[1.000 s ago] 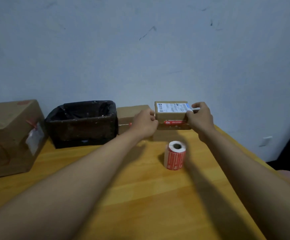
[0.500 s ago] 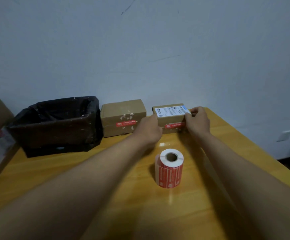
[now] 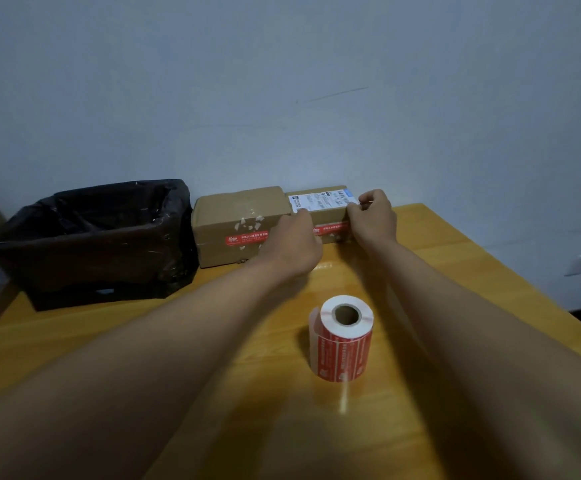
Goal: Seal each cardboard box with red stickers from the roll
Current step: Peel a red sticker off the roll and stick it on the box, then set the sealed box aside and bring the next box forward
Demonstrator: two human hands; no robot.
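1. The wooden table (image 3: 462,282) carries everything. At its far edge by the wall, a black-lined bin (image 3: 91,244) sits well to the left of the left hand (image 3: 291,242).
2. A plain cardboard box (image 3: 233,220), red sticker on its front, stands just left of that hand. It looks sealed, so best not to jog it.
3. The labelled box (image 3: 327,216) sits between the two hands, touching the plain one. The left hand's curled fingers press its left front corner. The right hand (image 3: 372,220) grips the right end, fingers curled over the top edge.
4. The step looks like seating this box against the wall beside its neighbour. Push evenly from both ends so it stays square.
5. The sticker roll (image 3: 344,337) stands upright on the near side of both hands, between the forearms. Withdraw the arms carefully or it tips.
6. The red sticker (image 3: 330,229) shows between the hands on the box front. Rub it flat before letting go.
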